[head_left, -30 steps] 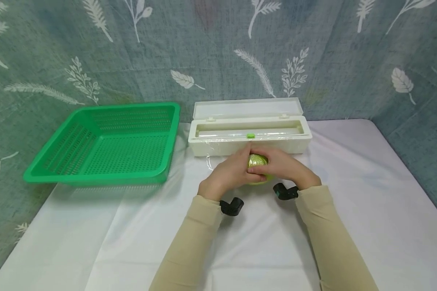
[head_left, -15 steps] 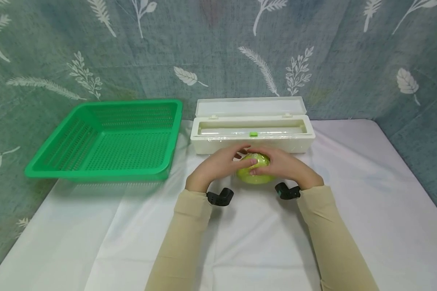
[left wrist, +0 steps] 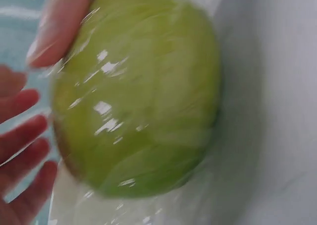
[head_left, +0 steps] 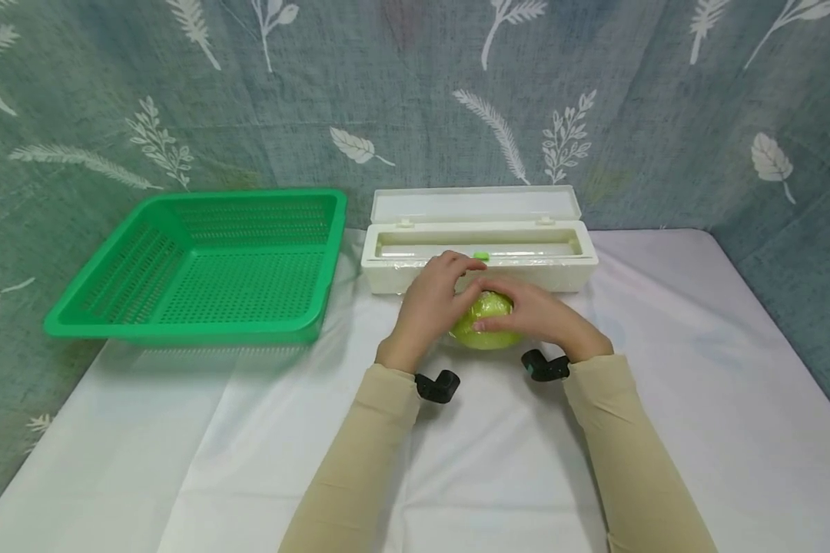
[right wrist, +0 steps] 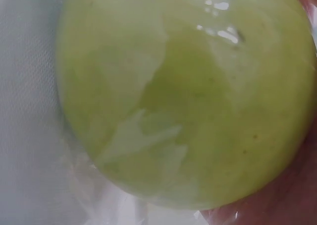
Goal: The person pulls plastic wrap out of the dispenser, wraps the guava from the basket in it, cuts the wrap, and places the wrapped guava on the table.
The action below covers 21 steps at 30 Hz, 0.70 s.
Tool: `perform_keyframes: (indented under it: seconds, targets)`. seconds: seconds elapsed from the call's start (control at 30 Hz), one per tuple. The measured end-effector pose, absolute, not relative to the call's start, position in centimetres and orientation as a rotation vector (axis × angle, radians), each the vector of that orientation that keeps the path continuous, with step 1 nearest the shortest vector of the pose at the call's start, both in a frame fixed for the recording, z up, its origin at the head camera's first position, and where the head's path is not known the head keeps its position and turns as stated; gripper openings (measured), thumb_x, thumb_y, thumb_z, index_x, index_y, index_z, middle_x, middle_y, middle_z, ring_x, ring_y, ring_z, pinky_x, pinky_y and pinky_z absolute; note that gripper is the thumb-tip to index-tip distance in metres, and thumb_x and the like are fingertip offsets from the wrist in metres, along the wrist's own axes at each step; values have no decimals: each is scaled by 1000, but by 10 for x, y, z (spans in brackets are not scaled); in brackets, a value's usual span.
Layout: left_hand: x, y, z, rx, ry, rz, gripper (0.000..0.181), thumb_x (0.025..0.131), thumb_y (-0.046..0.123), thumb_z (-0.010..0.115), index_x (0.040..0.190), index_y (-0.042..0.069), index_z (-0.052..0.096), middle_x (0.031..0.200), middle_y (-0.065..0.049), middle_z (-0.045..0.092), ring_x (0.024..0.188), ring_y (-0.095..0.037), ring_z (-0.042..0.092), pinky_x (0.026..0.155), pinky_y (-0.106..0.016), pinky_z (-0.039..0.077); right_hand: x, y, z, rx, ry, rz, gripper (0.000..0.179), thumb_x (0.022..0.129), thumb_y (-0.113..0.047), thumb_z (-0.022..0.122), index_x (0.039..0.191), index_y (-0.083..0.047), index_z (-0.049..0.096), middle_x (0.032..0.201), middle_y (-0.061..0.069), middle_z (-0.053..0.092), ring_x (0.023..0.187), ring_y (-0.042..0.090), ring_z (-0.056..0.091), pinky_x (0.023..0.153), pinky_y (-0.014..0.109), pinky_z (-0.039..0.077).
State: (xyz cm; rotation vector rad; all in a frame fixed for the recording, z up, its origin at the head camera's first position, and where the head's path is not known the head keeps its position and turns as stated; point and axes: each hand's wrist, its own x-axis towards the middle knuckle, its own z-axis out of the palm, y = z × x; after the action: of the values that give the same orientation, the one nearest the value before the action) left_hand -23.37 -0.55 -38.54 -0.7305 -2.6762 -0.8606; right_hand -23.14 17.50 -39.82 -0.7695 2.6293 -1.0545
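Note:
A round yellow-green fruit [head_left: 487,315] lies on the white cloth just in front of a long box, wrapped in shiny clear film [left wrist: 106,116]. My right hand [head_left: 542,311] grips it from the right, thumb on the near side and fingers over the far side. My left hand [head_left: 432,299] is at the fruit's left, thumb reaching to its upper side, with the other fingers extended above in front of the box. In the left wrist view several spread fingertips [left wrist: 29,136] show beside the film-covered fruit. The fruit fills most of the right wrist view.
Behind the hands stands a white cling film dispenser [head_left: 401,273], its lid raised, with a green slider [head_left: 481,256] on its front edge and a roll inside. A green perforated basket [head_left: 214,338] sits at the left. A patterned curtain [head_left: 415,100] hangs behind the table.
My left hand first drew back left from the fruit, then rose up beside it with fingers extended. My right hand has stayed on the fruit. More of the fruit shows now.

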Motion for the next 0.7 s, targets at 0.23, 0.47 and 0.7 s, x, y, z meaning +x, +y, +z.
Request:
perform_keyframes:
  seconds: [0.23,0.47,0.7]
  targets:
    - [-232,7,-393,-697,-2677,-626,34,90,39,47,120,27,56,135,-4,38,124,-25,28,97,-43,25,-232,174,-399,-736,2633,-1093,48,72,-50,67,111,-26,55,122,-5,50,110,13,46,92,35,35]
    - [-227,9,-399,-683,-2832,-538,45,94,48,25,132,32,43,142,-3,28,131,-24,17,104,-43,9,-230,175,-400,-731,2624,-1125,48,74,-40,69,114,-20,55,127,2,48,112,17,46,93,38,35]
    - [-227,10,-398,-656,-2856,-477,47,95,48,19,134,32,41,141,-2,29,130,-23,16,104,-44,8,-230,175,-399,-707,2613,-1154,60,73,-40,70,124,-17,49,127,2,47,110,16,46,92,37,36]
